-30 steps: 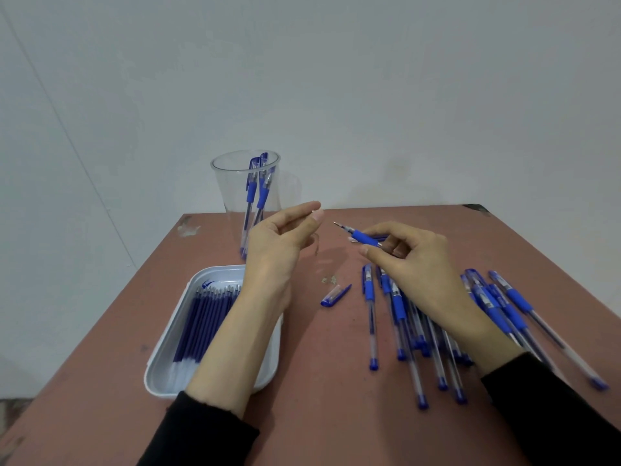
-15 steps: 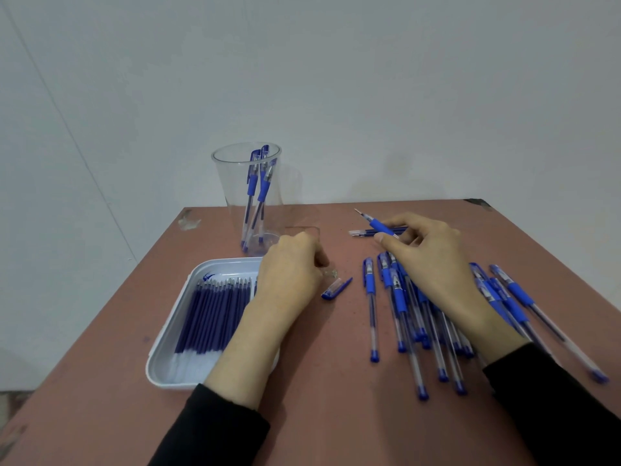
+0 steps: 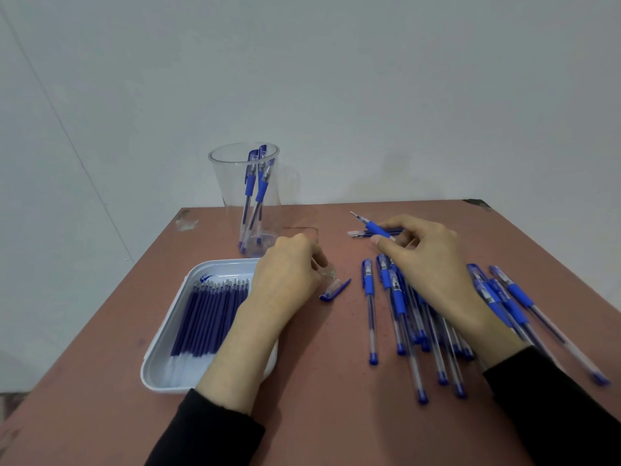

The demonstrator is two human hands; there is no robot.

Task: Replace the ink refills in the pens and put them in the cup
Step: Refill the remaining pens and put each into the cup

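My right hand pinches a pen front part, a blue grip with a metal tip that points up-left. Knuckles up on the table, my left hand curls its fingers round a small clear pen piece, mostly hidden. A loose blue cap lies just right of that hand. The clear cup stands at the back left with a few blue pens in it. A white tray of blue refills sits under my left forearm.
Several blue pens lie in a pile under and in front of my right hand, with more pens to its right. A few loose refills lie behind the right hand. The wall stands right behind the table's far edge.
My left hand came down from in front of the cup to the table beside the loose cap. My right hand shifted slightly right and away, still pinching the grip part.
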